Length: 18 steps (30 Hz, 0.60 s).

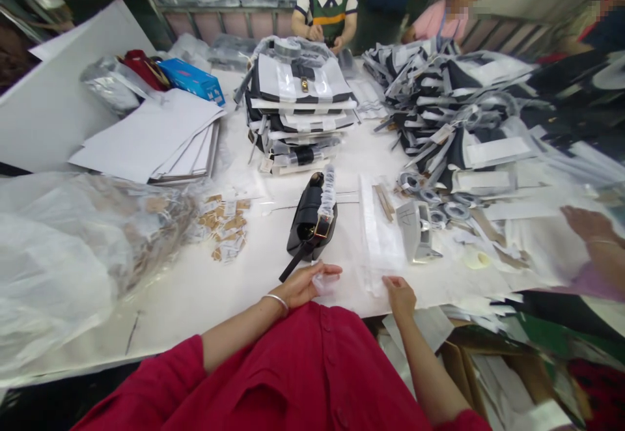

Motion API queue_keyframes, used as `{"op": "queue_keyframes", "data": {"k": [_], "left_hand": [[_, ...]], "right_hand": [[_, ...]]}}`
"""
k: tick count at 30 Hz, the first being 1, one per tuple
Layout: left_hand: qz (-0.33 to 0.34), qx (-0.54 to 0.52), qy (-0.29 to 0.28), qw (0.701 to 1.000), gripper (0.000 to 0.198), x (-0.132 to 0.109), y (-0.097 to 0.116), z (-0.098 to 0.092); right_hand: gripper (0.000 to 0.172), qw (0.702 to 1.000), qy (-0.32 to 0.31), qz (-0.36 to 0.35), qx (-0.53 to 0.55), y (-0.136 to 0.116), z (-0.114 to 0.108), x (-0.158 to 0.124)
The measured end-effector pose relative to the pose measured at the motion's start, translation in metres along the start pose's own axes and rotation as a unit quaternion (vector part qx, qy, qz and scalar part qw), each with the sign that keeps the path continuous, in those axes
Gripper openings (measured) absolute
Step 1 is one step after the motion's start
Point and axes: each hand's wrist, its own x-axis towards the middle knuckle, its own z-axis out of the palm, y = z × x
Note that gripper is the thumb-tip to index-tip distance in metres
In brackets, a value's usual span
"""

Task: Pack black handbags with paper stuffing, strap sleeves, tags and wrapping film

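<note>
A small black handbag (305, 216) stands on the table in front of me. White wrapping covers part of its strap, and a gold buckle shows near the bottom. Just below the bag, my left hand (308, 282) closes on a crumpled piece of clear plastic film (326, 281). My right hand (401, 295) pinches the near end of a flat stack of translucent plastic sheets (383, 242), to the right of the bag. Brown strips (384, 202) lie on that stack.
Wrapped black bags (303, 102) are piled behind, with more (449, 99) at right. Brown tags (227, 226) and a large plastic bag (58, 255) lie left. A white tape dispenser (415, 230) and tape rolls (456, 209) sit right. A co-worker's hand (588, 222) is at far right.
</note>
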Motion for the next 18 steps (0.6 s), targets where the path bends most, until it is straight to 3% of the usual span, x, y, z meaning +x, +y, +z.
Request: {"op": "queue_keyframes", "data": {"k": [3, 5, 7, 10, 14, 16, 18], "left_hand": [[0.066, 0.127, 0.046, 0.989, 0.049, -0.002, 0.003, 0.006], [0.090, 0.149, 0.049, 0.984, 0.049, 0.000, 0.004, 0.009], [0.097, 0.128, 0.049, 0.986, 0.048, 0.002, 0.006, 0.012], [0.089, 0.130, 0.062, 0.986, 0.049, 0.005, 0.008, 0.021], [0.075, 0.165, 0.044, 0.982, 0.056, 0.006, 0.013, 0.037], [0.071, 0.176, 0.029, 0.982, 0.056, 0.007, 0.014, 0.043], [0.073, 0.202, 0.048, 0.975, 0.048, 0.009, 0.015, 0.044]], "right_hand": [[0.034, 0.999, 0.026, 0.004, 0.020, -0.013, -0.014, -0.003], [0.037, 0.997, 0.068, -0.027, 0.040, -0.028, -0.028, -0.015], [0.038, 0.986, 0.112, -0.103, 0.067, -0.046, -0.040, -0.034], [0.033, 0.946, 0.134, -0.278, 0.095, -0.074, -0.049, -0.070], [0.016, 0.879, 0.089, -0.464, 0.067, -0.100, -0.038, -0.108], [0.010, 0.854, 0.042, -0.516, 0.043, -0.106, -0.028, -0.118], [0.009, 0.839, -0.010, -0.543, 0.042, -0.109, -0.018, -0.123]]}}
